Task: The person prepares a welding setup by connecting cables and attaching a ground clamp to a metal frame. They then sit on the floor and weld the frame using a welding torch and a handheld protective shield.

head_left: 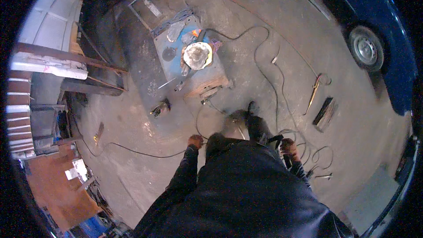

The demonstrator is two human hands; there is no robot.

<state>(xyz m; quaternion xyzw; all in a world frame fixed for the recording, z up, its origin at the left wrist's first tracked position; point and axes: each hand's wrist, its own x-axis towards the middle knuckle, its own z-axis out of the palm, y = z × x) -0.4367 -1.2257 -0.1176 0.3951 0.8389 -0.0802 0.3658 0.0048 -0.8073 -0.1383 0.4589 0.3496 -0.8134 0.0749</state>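
Observation:
My left hand (195, 141) hangs beside my left leg with its fingers curled. A black cable (147, 154) runs across the floor up to it; I cannot tell whether the fingers grip the cable or it passes beneath. At my right side, my right hand (289, 148) is closed at a dark, handle-like piece (275, 139) whose kind is unclear. In front of me stands a low metal cart (213, 77) with a blue-grey top. On it lie a round, pale helmet-like thing (198, 56), a dark disc (169, 53) and some rags or gloves (188, 38).
Loops of cable (324, 150) lie by my right side, near a hammer-like tool (324, 176). A brass-coloured torch (313, 93) and a dark block (325, 113) are farther right. A dark blue vehicle (383, 13) stands far right. Steel beams (72, 64) jut from the left.

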